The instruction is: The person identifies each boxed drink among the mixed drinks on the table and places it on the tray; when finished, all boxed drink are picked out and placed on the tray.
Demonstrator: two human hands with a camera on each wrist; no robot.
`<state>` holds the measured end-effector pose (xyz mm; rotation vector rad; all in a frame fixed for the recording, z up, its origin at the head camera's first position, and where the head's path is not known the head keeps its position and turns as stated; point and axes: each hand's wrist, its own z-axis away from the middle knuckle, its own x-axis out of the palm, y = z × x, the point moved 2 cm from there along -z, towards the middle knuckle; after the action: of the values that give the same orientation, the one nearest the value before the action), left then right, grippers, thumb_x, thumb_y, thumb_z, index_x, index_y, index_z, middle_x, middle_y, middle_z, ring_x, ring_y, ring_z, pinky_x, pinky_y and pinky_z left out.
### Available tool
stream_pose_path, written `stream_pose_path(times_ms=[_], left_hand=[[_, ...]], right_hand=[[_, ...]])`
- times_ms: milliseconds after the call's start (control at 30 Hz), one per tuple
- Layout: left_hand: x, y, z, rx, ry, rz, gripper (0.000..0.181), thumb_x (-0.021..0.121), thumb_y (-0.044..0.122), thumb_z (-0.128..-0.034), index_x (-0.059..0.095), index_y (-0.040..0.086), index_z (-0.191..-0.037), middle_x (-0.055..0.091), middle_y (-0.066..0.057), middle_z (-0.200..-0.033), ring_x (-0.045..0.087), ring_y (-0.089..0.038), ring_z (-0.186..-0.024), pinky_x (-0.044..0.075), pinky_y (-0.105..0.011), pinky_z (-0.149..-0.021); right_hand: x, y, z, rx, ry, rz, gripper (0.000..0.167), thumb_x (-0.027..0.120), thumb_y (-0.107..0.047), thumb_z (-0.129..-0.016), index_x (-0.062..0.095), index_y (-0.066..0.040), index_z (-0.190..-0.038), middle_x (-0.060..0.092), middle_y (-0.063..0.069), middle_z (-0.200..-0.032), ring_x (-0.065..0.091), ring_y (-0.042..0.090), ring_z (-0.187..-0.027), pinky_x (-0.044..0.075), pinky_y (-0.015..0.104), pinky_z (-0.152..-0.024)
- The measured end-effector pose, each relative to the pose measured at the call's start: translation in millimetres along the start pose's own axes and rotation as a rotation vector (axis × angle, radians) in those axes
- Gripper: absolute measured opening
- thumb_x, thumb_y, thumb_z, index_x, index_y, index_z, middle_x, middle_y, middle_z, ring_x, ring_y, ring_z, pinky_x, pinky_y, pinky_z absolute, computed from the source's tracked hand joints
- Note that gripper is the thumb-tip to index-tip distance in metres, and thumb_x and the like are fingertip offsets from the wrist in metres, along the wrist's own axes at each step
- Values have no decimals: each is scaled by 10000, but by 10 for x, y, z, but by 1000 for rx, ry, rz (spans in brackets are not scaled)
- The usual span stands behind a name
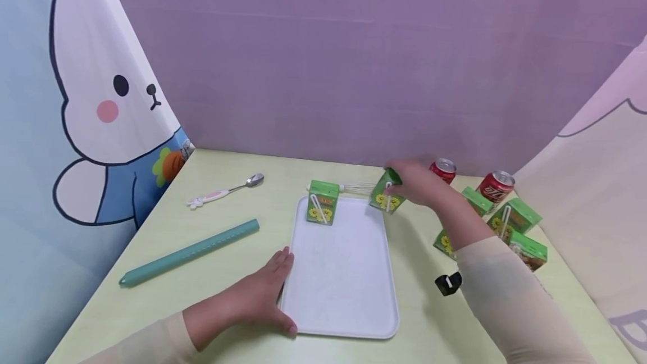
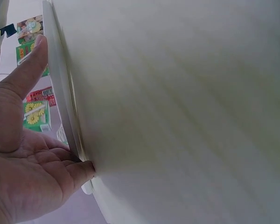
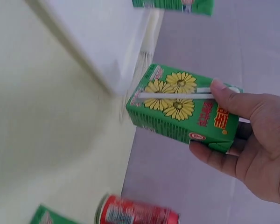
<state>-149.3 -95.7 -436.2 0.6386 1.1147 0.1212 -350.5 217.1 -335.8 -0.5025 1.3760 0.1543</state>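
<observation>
Right hand (image 1: 413,180) pinching green carton (image 1: 382,199), long axis tilted — top leaning right, left hand (image 1: 260,295) spread, touching tray (image 1: 340,274)

The right hand (image 3: 267,154) partly covers 1 green carton (image 3: 175,112), and the right wrist view crops 1 red can (image 3: 135,212).

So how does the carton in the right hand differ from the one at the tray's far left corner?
The right hand grips the held carton; the standing carton rests unheld on the tray. The held carton is tilted, whereas the standing carton is upright. Both are green, with yellow flowers printed on the front.
</observation>
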Motion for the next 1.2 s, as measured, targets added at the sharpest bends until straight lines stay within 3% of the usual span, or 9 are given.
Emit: stream_pose_path(times_ms=[267,600,867,1033,1200], left_hand=[[-1,-1,-19,36,10,-22,1389,825,691,-561,159,-14,-1554,91,-175,-1645,107,-339,-1517,255,-521,-1182],[-8,29,-10,18,-1,-17,1374,841,666,-566,161,3,-1559,84,-156,-1650,100,-327,-1520,255,-524,-1182],[0,24,-14,21,0,-15,1384,837,676,-558,162,-3,-1557,87,-165,-1648,102,-336,-1518,250,-526,-1183],[15,6,-11,9,5,-9,1390,835,683,-551,164,0,-1558,82,-163,-1649,96,-337,-1519,250,-527,-1182],[35,-20,-7,8,14,-11,1391,833,686,-550,163,-1,-1557,85,-165,-1648,96,-338,-1518,252,-526,-1181]], right_hand=[[275,-307,-35,-45,-80,18,581,728,-292,-894,494,-151,-1407,579,79,-1339,556,249,-1199,472,478,-1029],[370,-356,-61,-69,-85,54,610,714,-298,-904,467,-162,-1445,552,78,-1381,535,258,-1251,445,492,-1054],[270,-173,87,-27,-56,-13,805,687,-514,-872,342,-194,-1525,416,127,-1514,405,338,-1386,388,572,-1084],[29,59,329,-3,7,-11,853,648,-613,-852,358,-156,-1512,464,141,-1470,445,361,-1345,394,597,-1062],[-151,329,669,53,10,-22,885,565,-722,-827,377,-166,-1490,466,135,-1461,458,374,-1324,405,620,-1034]])
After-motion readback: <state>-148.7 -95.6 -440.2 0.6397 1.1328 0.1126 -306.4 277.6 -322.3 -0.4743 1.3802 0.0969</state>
